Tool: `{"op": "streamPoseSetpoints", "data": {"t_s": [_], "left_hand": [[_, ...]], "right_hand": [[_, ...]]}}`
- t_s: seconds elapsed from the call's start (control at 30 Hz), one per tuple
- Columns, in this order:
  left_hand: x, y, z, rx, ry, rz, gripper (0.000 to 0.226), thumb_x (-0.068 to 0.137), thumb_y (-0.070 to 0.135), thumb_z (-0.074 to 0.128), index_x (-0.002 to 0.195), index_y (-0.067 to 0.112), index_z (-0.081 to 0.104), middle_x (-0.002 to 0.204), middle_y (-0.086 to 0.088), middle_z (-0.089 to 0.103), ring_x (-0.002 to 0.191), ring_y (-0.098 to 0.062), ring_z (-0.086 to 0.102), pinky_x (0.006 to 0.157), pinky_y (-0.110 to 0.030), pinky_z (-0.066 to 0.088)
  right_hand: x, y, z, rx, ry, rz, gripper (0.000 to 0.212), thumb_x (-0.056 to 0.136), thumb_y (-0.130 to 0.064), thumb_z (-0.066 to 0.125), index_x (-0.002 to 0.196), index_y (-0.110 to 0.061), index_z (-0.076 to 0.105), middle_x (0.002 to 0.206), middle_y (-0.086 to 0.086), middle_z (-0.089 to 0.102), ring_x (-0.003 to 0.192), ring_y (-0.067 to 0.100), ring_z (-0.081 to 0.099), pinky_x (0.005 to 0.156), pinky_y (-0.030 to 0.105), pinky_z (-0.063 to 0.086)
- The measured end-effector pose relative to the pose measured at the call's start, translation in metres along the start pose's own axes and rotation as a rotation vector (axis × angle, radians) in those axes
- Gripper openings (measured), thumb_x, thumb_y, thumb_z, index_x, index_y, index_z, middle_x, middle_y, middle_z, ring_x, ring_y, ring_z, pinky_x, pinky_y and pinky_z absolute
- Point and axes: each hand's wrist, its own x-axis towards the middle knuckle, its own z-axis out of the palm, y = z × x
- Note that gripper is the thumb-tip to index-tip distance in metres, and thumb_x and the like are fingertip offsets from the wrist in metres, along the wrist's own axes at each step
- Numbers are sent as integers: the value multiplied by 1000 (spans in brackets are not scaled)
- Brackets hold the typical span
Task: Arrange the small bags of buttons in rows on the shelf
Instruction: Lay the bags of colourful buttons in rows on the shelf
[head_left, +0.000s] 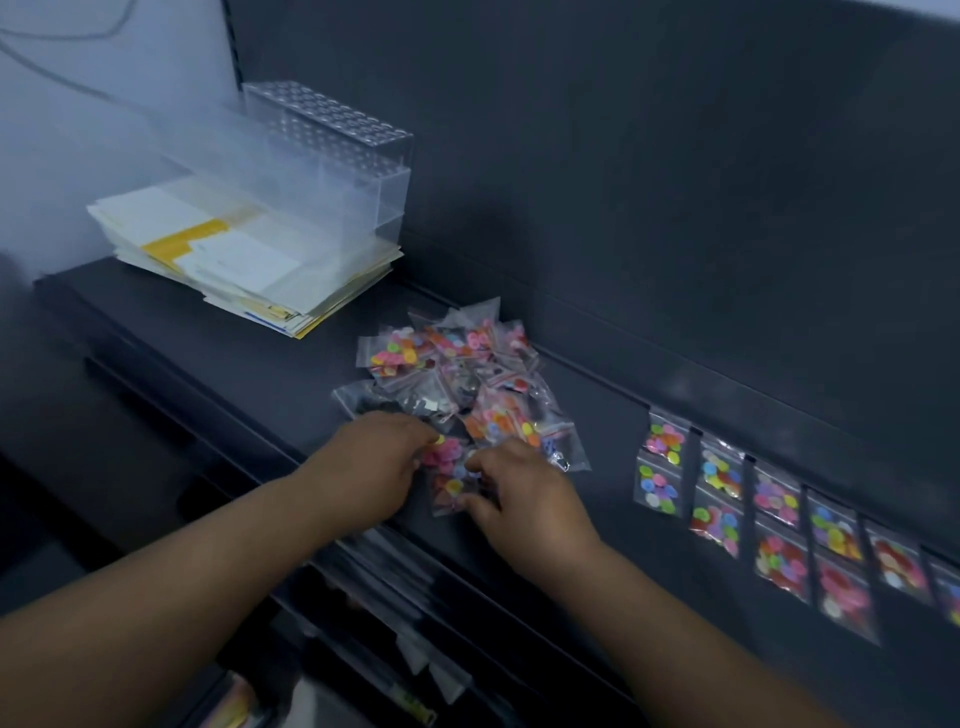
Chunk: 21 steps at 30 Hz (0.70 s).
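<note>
A loose heap of small clear bags of coloured buttons lies in the middle of the dark shelf. At the heap's near edge, one bag of pink and yellow buttons sits between my hands. My left hand pinches its left side with curled fingers. My right hand pinches its right side. Further right, several bags lie flat in two neat rows along the shelf, running off the right edge of the view.
A stack of white and yellow paper cards lies at the shelf's far left, with a clear acrylic organiser standing on it. The dark back wall rises behind. Lower shelves with packaged goods sit below the front edge.
</note>
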Motion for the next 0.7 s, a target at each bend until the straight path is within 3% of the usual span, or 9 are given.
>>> {"op": "streamPoseSetpoints", "data": {"t_s": [0.13,0.27,0.37,0.43,0.6,0.7], "left_hand": [[12,-6,5,-10,-11,51,25,95,30,47,112,16,59,113,-1,61,105,-21,52,92,-38,42],[21,-9,9,27,-41,2,31,90,37,55,117,21,57,107,-2,51,106,-25,45,92,-41,42],[28,-12,5,11,-67,-40,13,82,36,65,87,26,57,91,1,42,100,-24,44,88,-37,41],[27,-12,-1,-11,-87,-68,25,80,30,68,70,27,44,87,2,41,95,-21,42,82,-32,40],[23,-20,-9,-325,8,-246,20,79,17,69,72,17,50,77,0,56,71,-16,53,62,-31,43],[21,-21,-15,-583,43,-349,18,77,13,72,84,13,55,76,-1,57,65,-14,53,55,-27,40]], "right_hand": [[1,-2,5,-1,32,57,30,86,-32,63,112,-18,59,109,0,51,98,18,53,83,32,47],[0,-3,10,1,66,89,35,86,-31,63,119,-19,58,109,-2,50,101,17,51,83,28,45],[3,-4,12,-8,47,100,43,84,-37,64,123,-20,55,115,-2,49,109,15,47,90,26,42],[6,-6,13,-34,23,98,53,81,-45,65,127,-21,53,118,-3,47,113,15,45,95,27,41],[11,-10,15,-88,-63,79,67,71,-58,69,127,-23,54,122,-5,42,119,15,38,103,32,36],[14,-8,17,-121,-57,39,49,79,-49,65,121,-25,60,116,-3,47,114,19,43,98,34,40]]}}
